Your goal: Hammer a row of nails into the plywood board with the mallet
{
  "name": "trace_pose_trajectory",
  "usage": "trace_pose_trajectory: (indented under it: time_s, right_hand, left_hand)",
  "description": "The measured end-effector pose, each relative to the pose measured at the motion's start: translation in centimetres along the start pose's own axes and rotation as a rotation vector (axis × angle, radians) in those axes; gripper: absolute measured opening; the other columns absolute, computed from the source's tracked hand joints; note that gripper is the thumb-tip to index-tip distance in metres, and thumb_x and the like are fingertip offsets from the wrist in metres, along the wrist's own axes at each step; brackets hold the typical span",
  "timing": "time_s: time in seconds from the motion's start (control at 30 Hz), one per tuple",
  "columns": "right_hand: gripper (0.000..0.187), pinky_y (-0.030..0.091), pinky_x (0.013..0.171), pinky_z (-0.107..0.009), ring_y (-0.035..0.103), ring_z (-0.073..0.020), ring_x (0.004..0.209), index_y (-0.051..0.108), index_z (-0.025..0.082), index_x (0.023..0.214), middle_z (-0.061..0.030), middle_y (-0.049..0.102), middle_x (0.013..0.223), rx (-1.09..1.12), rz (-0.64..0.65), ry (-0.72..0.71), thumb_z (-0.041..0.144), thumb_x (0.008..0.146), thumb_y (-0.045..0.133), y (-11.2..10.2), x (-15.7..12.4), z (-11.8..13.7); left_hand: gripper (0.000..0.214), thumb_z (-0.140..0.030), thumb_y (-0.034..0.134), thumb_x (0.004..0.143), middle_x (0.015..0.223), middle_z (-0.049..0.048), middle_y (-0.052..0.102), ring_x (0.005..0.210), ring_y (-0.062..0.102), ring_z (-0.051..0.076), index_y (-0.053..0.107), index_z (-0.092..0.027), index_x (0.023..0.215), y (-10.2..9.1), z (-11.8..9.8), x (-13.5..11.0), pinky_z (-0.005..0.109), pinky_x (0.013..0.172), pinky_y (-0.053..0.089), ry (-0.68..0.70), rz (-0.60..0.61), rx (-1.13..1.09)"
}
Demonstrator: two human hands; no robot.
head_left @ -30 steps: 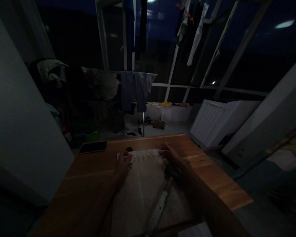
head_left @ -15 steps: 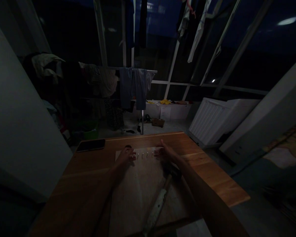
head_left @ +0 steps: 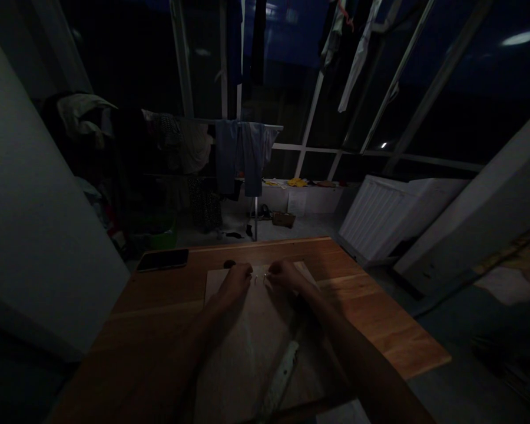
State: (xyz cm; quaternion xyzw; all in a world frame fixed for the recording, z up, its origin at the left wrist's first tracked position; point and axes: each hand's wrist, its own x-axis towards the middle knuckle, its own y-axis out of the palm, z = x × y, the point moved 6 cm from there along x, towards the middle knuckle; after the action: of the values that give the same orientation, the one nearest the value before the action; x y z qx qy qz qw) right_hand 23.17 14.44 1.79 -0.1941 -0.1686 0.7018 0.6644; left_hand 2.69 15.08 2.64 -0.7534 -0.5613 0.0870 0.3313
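Nails (head_left: 265, 277) stand upright at far end of board (head_left: 247, 353), between left hand (head_left: 237, 279) and right hand (head_left: 285, 275). Fingertips bunched narrow (too dim to tell if holding any). Step seems finger work on nails; next move calls for light touch. Hammer (head_left: 283, 372) lies idle.

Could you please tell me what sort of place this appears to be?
It looks like an enclosed balcony or sunroom used for drying laundry, though it is dim: tall windows span the far side, and blue clothes hang over a drying rack.
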Motion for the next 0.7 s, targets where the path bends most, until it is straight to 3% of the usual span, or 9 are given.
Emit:
trace_pose_trajectory:
  time_s: [0.13, 0.23, 0.37, 0.5, 0.7]
  right_hand:
    - [0.026, 0.058, 0.093, -0.041, 0.068, -0.0234, 0.106, 0.07, 0.017, 0.116, -0.0108, 0.071, 0.122, -0.152, 0.004, -0.063, 0.033, 0.096, 0.071, 0.1, -0.4, 0.4]
    - [0.036, 0.059, 0.094, -0.046, 0.067, -0.0244, 0.111, 0.062, 0.02, 0.132, -0.0089, 0.064, 0.134, -0.21, 0.048, -0.096, 0.038, 0.101, 0.065, 1.2, -0.5, 1.1]
    - [0.034, 0.059, 0.093, -0.044, 0.067, -0.0246, 0.11, 0.064, 0.02, 0.129, -0.0088, 0.065, 0.133, -0.241, 0.084, -0.14, 0.037, 0.1, 0.066, 2.6, -0.6, 2.2]
    - [0.014, 0.056, 0.088, -0.036, 0.069, -0.0234, 0.096, 0.077, 0.017, 0.098, -0.0076, 0.077, 0.106, -0.211, 0.048, -0.207, 0.021, 0.093, 0.065, 1.8, -1.9, 3.3]
    - [0.02, 0.055, 0.08, -0.03, 0.069, -0.02, 0.084, 0.079, 0.022, 0.087, -0.0027, 0.079, 0.091, -0.113, 0.102, -0.293, 0.011, 0.075, 0.067, 1.7, -4.1, 4.8]
  left_hand:
    - [0.012, -0.013, 0.062, 0.079, 0.085, 0.0075, 0.075, 0.081, 0.068, 0.023, 0.072, -0.019, 0.084, -0.2, -0.9, 0.2, 0.033, 0.08, 0.051, 0.05, 0.024, -0.004]
    - [0.016, -0.008, 0.06, 0.077, 0.081, 0.0063, 0.074, 0.079, 0.067, 0.022, 0.072, -0.018, 0.08, 0.7, -1.5, 0.5, 0.031, 0.079, 0.05, 0.077, 0.078, 0.01]
    - [0.023, -0.002, 0.056, 0.073, 0.08, 0.0066, 0.074, 0.08, 0.068, 0.023, 0.073, -0.016, 0.08, 1.5, -2.2, 0.9, 0.032, 0.08, 0.05, 0.107, 0.102, 0.041]
    - [0.013, -0.01, 0.062, 0.078, 0.082, 0.0066, 0.075, 0.079, 0.069, 0.021, 0.073, -0.017, 0.08, 0.4, -2.0, 0.5, 0.031, 0.077, 0.051, 0.081, 0.054, -0.063]
    - [0.009, -0.024, 0.069, 0.076, 0.075, 0.0053, 0.074, 0.073, 0.067, 0.02, 0.073, -0.016, 0.076, 0.5, -0.7, -1.5, 0.027, 0.067, 0.05, -0.021, 0.108, -0.229]
